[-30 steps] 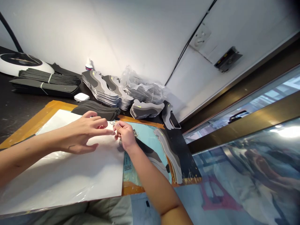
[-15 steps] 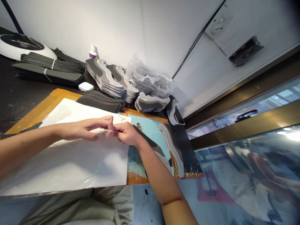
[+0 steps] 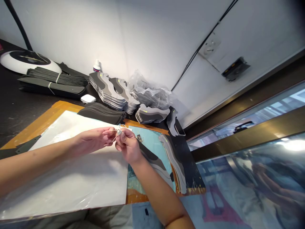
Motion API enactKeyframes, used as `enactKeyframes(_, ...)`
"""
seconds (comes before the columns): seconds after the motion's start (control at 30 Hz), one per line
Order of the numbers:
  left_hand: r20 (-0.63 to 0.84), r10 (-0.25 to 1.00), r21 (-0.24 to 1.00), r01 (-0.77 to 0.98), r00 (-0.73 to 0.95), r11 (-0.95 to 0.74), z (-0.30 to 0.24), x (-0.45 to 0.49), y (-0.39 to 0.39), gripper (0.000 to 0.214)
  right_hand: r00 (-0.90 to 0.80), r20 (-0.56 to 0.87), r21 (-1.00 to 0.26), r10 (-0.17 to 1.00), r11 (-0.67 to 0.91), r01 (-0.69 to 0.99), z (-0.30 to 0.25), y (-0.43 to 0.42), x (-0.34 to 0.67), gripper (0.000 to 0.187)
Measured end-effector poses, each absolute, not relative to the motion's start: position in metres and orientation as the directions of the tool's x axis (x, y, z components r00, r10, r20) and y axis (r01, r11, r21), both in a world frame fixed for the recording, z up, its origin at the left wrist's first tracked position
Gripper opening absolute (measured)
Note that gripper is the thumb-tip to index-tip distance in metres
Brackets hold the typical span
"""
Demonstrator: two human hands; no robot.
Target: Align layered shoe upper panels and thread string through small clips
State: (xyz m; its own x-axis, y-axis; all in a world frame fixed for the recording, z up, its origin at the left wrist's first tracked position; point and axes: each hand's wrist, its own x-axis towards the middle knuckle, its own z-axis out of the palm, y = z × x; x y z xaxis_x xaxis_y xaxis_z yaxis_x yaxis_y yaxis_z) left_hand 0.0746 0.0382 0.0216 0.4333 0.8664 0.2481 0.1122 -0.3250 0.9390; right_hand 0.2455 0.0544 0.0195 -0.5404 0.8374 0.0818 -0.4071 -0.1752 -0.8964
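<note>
My left hand [image 3: 95, 140] and my right hand [image 3: 127, 144] meet above a white sheet [image 3: 71, 171] covered in clear film. Both pinch a thin rubber band [image 3: 118, 130] that stretches between their fingertips. The fingers of each hand are closed on it. A small metal clip [image 3: 139, 138] lies on the light blue mat [image 3: 152, 140] just right of my right hand. A grey and black shoe-shaped cut piece [image 3: 154, 160] lies under my right wrist.
Stacks of grey shoe-upper cutouts [image 3: 111, 90] and a smaller stack [image 3: 151, 114] stand at the back, beside a plastic bag [image 3: 150, 90]. Black banded strips [image 3: 52, 84], a small bottle [image 3: 96, 66] and a white round device [image 3: 26, 60] sit far left. A glass surface lies to the right.
Both hands have lifted slightly from the sheet and now pull the rubber band taut between them; the view has shifted a little.
</note>
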Motion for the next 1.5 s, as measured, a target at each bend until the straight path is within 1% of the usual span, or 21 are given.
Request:
enactKeyframes(0.07,0.244,0.878,0.953,0.065,0.411,-0.296,0.014,0.075,0.041,0.028,-0.451,0.059,-0.849,0.891,-0.193,-0.492,0.021,0.053,0.239,0.039)
enactKeyframes(0.1,0.276,0.884,0.941,0.082,0.377,-0.328,0.011,0.075,0.042,0.024,-0.41,0.041,-0.833,0.911,-0.195,-0.517,0.022,0.053,0.236,0.038)
enactKeyframes(0.13,0.351,0.876,0.892,0.166,0.331,-0.421,0.008,0.075,0.042,0.019,-0.373,0.02,-0.827,0.927,-0.194,-0.527,0.023,0.052,0.234,0.037)
enactKeyframes(0.2,0.537,0.796,0.702,0.376,0.279,-0.605,0.004,0.076,0.04,0.009,-0.322,-0.017,-0.844,0.947,-0.186,-0.503,0.024,0.051,0.232,0.036)
enactKeyframes(0.23,0.602,0.745,0.595,0.461,0.286,-0.658,0.004,0.076,0.038,0.005,-0.302,-0.027,-0.861,0.953,-0.176,-0.477,0.025,0.051,0.232,0.036)
enactKeyframes(0.3,0.664,0.655,0.398,0.571,0.36,-0.718,0.005,0.076,0.036,0.007,-0.273,-0.031,-0.901,0.961,-0.145,-0.408,0.023,0.051,0.233,0.034)
enactKeyframes(0.4,0.677,0.543,0.09,0.676,0.496,-0.731,0.01,0.076,0.034,0.011,-0.236,0.002,-0.97,0.972,-0.055,-0.238,0.017,0.055,0.239,0.031)
enactKeyframes(0.47,0.669,0.484,-0.106,0.717,0.564,-0.689,0.014,0.077,0.034,0.012,-0.219,0.095,-0.995,0.971,0.09,-0.032,0.015,0.059,0.245,0.03)
enactKeyframes(0.5,0.661,0.467,-0.183,0.73,0.588,-0.659,0.016,0.077,0.034,0.013,-0.229,0.155,-0.98,0.961,0.18,0.09,0.015,0.061,0.248,0.029)
enactKeyframes(0.57,0.637,0.458,-0.284,0.741,0.62,-0.609,0.017,0.079,0.034,0.014,-0.307,0.252,-0.89,0.918,0.344,0.299,0.017,0.064,0.253,0.028)
enactKeyframes(0.67,0.618,0.473,-0.317,0.75,0.628,-0.581,0.016,0.08,0.034,0.011,-0.442,0.254,-0.767,0.86,0.458,0.449,0.019,0.066,0.257,0.026)
enactKeyframes(0.73,0.609,0.487,-0.276,0.743,0.626,-0.61,0.016,0.078,0.034,0.009,-0.5,0.21,-0.76,0.84,0.462,0.458,0.019,0.068,0.258,0.025)
enactKeyframes(0.8,0.586,0.513,-0.158,0.71,0.627,-0.687,0.016,0.074,0.036,0.011,-0.555,0.147,-0.804,0.818,0.426,0.415,0.018,0.069,0.259,0.024)
enactKeyframes(0.9,0.506,0.588,0.139,0.613,0.631,-0.778,0.019,0.064,0.041,0.014,-0.626,0.05,-0.882,0.778,0.328,0.338,0.017,0.071,0.26,0.02)
enactKeyframes(0.97,0.434,0.619,0.33,0.523,0.655,-0.786,0.02,0.055,0.044,0.01,-0.649,-0.025,-0.919,0.76,0.238,0.315,0.016,0.072,0.261,0.017)
enactKeyframes(1.03,0.384,0.625,0.485,0.427,0.68,-0.763,0.022,0.048,0.046,0.008,-0.669,-0.093,-0.949,0.738,0.136,0.283,0.016,0.073,0.261,0.014)
enactKeyframes(1.13,0.29,0.691,0.678,0.368,0.662,-0.636,0.027,0.042,0.047,0.01,-0.701,-0.148,-0.973,0.698,0.023,0.229,0.012,0.071,0.257,0.012)
enactKeyframes(1.27,0.072,0.793,0.905,0.294,0.605,-0.307,0.032,0.042,0.048,0.01,-0.766,-0.174,-0.977,0.619,-0.008,0.215,0.007,0.066,0.25,0.022)
enactKeyframes(1.37,0.024,0.816,0.983,0.134,0.578,-0.124,0.033,0.044,0.05,0.015,-0.784,-0.156,-0.986,0.601,-0.048,0.159,0.008,0.064,0.249,0.03)
enactKeyframes(1.43,0.054,0.815,0.997,0.014,0.577,-0.076,0.031,0.045,0.051,0.023,-0.772,-0.144,-0.989,0.619,-0.065,0.132,0.01,0.064,0.251,0.031)
enactKeyframes(1.5,0.089,0.793,0.996,-0.051,0.603,-0.072,0.028,0.045,0.052,0.027,-0.767,-0.146,-0.989,0.625,-0.087,0.118,0.011,0.065,0.253,0.03)
